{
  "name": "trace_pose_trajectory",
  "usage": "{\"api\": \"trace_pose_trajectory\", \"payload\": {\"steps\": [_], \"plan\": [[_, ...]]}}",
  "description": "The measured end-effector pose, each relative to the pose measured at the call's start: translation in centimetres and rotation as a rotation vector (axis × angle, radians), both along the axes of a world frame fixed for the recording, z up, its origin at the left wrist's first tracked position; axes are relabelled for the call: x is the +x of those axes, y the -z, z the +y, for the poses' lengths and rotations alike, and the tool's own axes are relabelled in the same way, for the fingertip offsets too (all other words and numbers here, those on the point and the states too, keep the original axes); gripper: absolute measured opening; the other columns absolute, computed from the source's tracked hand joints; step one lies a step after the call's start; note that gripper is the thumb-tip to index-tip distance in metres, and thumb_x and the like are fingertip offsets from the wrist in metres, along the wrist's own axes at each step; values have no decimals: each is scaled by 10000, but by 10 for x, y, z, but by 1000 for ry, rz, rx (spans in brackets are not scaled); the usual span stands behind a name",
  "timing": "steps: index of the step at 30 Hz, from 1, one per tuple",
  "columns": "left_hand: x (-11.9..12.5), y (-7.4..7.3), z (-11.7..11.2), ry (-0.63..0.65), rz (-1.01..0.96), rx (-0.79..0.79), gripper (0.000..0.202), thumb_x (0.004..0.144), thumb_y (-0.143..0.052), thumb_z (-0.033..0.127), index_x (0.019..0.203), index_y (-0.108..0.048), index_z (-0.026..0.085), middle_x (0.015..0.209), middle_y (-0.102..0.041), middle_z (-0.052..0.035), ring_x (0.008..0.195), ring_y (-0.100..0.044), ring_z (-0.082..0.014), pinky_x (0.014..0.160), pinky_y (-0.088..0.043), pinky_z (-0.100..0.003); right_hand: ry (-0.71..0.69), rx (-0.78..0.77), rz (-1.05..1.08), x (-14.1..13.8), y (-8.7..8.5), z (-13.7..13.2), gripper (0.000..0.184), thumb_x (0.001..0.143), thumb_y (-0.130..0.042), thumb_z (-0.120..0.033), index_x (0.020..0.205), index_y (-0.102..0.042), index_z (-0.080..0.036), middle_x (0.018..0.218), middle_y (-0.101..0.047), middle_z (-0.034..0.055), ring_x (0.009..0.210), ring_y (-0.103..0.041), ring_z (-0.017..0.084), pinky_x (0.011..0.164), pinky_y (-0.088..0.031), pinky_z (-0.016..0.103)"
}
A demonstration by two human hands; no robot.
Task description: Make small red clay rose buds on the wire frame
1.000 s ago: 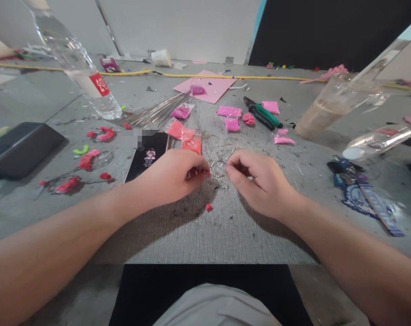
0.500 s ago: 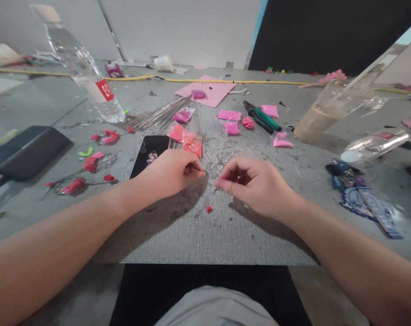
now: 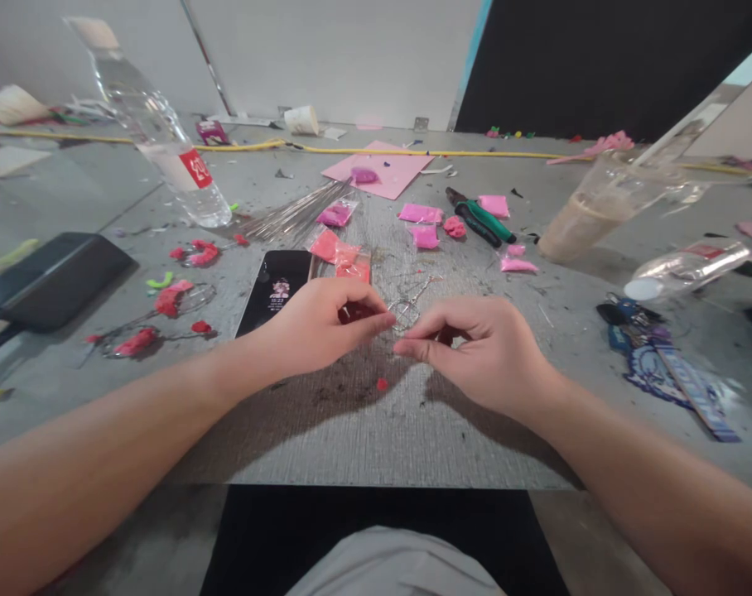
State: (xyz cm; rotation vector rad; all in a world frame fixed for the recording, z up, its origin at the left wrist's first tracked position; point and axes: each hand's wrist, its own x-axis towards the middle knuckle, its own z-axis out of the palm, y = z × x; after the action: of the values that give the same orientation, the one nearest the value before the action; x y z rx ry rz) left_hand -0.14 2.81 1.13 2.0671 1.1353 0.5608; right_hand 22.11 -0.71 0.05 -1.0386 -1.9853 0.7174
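Note:
My left hand (image 3: 330, 323) is closed in a pinch, its thumb and fingertips close to a bent silver wire loop (image 3: 406, 314) with a twisted stem. My right hand (image 3: 475, 343) pinches too, just right of the loop and a little nearer to me. Whatever lies between either set of fingertips is too small or hidden to make out, and I cannot tell whether the wire is held or rests on the table. Below the hands lies a small red clay crumb (image 3: 382, 385). A black phone (image 3: 277, 285) lies beside my left hand, with orange-pink clay packets (image 3: 351, 261) behind.
Green-handled pliers (image 3: 481, 217), pink clay packets (image 3: 421, 213) and a bundle of straight wires (image 3: 295, 211) lie farther back. At left stand a water bottle (image 3: 177, 157) and red clay pieces on wire (image 3: 137, 341); at right, a drink cup (image 3: 584, 211) and keychains (image 3: 655, 356).
My left hand has moved right, its fingertips now close to the wire loop and the right hand. The right hand has shifted slightly down, still pinching. The phone's screen shows more.

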Motion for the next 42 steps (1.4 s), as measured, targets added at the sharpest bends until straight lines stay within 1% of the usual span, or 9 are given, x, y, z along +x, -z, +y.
{"api": "trace_pose_trajectory", "payload": {"steps": [5,10,17,21,24,27,32,38,42], "plan": [[3,-2,-11,44,-101,-304,335,935,-657,442,734,-625,176,665,-566,23,613,-488,-110,548,-368,-258,-207,335,85,-2,3,-2,56,957,-741,-197,976,-793,-191,858,-716,38,709,-631,116,662,-535,263],[1,-5,-17,98,-203,-503,258,929,-665,372,757,-621,186,699,-565,29,615,-470,-101,545,-351,-261,-238,351,77,-2,4,-4,188,975,-704,-163,1139,-789,-197,900,-665,52,775,-632,135,688,-565,281],[1,-2,-15,81,-372,-547,218,905,-682,307,732,-632,183,627,-478,36,571,-392,-87,511,-292,-263,-249,360,95,-1,1,-2,321,972,-679,-106,1259,-766,-221,945,-692,72,808,-654,142,710,-576,290],[0,2,-15,40,-385,-584,287,952,-650,365,738,-613,178,615,-422,40,562,-352,-87,516,-269,-276,-213,392,77,-1,3,-1,349,977,-654,-79,1263,-764,-245,964,-709,66,829,-663,139,728,-585,288],[0,1,-14,5,-262,-523,314,958,-645,413,750,-605,181,619,-431,44,565,-363,-94,508,-258,-282,-192,400,94,-3,5,-1,292,962,-666,-64,1195,-790,-189,969,-726,84,831,-679,138,727,-585,282],[1,-3,-14,-15,-167,-460,309,949,-648,395,737,-583,179,630,-436,51,568,-363,-91,504,-262,-272,-147,325,111,-5,4,-2,199,933,-712,-73,1094,-808,-141,944,-746,82,774,-676,122,655,-563,249],[3,-7,-15,12,-149,-455,307,930,-653,359,708,-538,179,636,-421,60,571,-360,-85,498,-261,-256,-124,174,91,-4,2,-3,82,896,-765,-96,950,-782,-156,853,-756,30,721,-666,103,582,-527,206],[3,-5,-14,6,-155,-478,336,903,-692,407,713,-525,186,629,-410,63,570,-344,-89,504,-249,-264,-185,348,79,-3,3,-1,66,919,-704,-80,933,-758,-115,879,-748,84,734,-654,114,641,-549,236],[3,-5,-14,19,-168,-481,340,901,-691,389,695,-513,187,626,-395,65,570,-338,-90,508,-247,-267,-182,376,66,-3,1,-2,73,919,-688,-75,942,-752,-102,859,-745,92,728,-656,116,637,-557,230]]}}
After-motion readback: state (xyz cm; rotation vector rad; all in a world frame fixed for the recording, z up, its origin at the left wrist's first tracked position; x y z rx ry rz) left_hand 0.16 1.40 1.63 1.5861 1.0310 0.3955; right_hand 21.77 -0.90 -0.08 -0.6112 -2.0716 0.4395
